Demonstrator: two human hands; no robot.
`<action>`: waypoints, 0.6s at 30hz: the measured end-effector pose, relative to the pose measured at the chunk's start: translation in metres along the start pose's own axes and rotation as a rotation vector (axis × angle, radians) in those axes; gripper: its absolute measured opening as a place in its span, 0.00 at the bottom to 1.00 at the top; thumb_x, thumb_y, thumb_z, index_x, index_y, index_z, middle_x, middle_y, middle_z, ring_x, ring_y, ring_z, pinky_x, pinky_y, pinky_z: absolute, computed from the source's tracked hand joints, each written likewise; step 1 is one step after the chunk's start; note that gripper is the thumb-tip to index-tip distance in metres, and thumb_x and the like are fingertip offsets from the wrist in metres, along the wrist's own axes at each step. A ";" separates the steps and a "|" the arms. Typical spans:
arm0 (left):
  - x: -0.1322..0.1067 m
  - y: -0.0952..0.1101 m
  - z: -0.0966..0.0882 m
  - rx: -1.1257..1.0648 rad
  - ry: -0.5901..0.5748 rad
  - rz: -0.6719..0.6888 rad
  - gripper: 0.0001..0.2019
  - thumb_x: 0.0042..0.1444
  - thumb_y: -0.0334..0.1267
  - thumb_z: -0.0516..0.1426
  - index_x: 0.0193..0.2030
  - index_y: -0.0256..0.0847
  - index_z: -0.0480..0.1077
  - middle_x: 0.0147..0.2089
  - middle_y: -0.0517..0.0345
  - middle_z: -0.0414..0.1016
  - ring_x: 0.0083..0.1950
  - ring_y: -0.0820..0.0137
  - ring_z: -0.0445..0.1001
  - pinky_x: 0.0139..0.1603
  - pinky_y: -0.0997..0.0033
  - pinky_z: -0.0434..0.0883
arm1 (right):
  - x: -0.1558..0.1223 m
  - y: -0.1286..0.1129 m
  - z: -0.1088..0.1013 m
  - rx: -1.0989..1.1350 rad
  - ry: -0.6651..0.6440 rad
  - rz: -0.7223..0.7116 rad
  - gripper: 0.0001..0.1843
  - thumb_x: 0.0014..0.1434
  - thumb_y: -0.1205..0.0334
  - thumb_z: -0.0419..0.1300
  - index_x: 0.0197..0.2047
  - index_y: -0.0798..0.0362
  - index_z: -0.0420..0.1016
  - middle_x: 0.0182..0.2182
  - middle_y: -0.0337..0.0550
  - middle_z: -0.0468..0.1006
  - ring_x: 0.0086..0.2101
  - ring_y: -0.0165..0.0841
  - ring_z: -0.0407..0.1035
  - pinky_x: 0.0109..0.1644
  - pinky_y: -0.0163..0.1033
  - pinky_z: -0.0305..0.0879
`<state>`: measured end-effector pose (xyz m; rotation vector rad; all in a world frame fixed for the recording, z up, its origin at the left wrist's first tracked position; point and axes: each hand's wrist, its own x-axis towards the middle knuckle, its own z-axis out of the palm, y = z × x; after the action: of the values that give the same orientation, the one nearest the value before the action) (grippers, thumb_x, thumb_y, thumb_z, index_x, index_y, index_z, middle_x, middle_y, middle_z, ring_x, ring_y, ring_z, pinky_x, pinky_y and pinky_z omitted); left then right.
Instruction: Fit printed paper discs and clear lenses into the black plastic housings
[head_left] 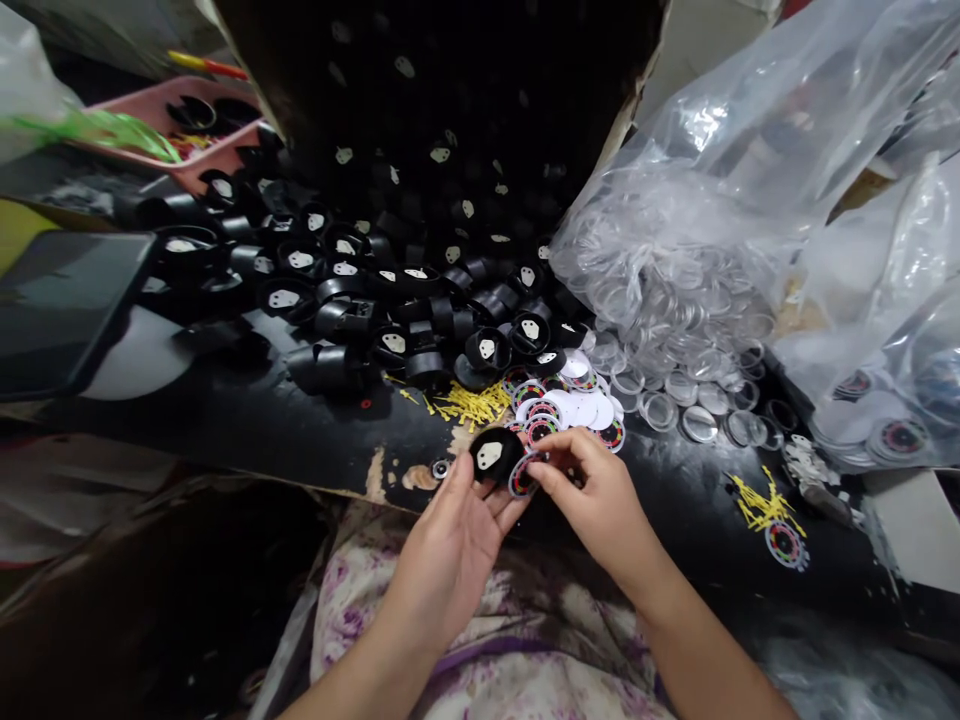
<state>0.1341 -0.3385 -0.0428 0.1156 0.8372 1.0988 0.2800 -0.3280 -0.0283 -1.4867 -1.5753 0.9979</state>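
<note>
- Before you runs a black bench (300, 432), with worn, pale brown patches (375, 475) along its near edge.
- Black round housings (326, 370) lie heaped over its left and middle.
- Yellow pins (476, 403) lie in front of them, beside overlapping printed dials (541, 430).
- To your right, clear rings (701, 425) spread out; nearer you lies a smaller yellow cluster (757, 507).

Dressed in pale, creamy cloth (540, 680) with purple flowers (341, 615) here and there, some dark and some light. Trimmed with a plain purple strip (510, 647) across the front. Soft and loose to look at, with lots of folds and wrinkles. Darker and browner higher up. Bare on both arms (679, 620) up to the edge of view, and bare on the left hand (459, 535) and right hand (596, 490) too.
</note>
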 end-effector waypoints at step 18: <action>-0.001 -0.011 -0.015 0.346 -0.071 0.102 0.16 0.55 0.46 0.63 0.51 0.51 0.76 0.60 0.60 0.74 0.62 0.60 0.69 0.56 0.67 0.73 | 0.007 -0.009 -0.001 0.007 -0.034 0.173 0.12 0.57 0.56 0.62 0.29 0.51 0.64 0.24 0.34 0.68 0.26 0.28 0.64 0.29 0.34 0.60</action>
<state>0.1324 -0.3496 -0.0578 0.4886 0.9600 1.0300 0.2767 -0.3214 -0.0201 -1.6312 -1.4841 1.1301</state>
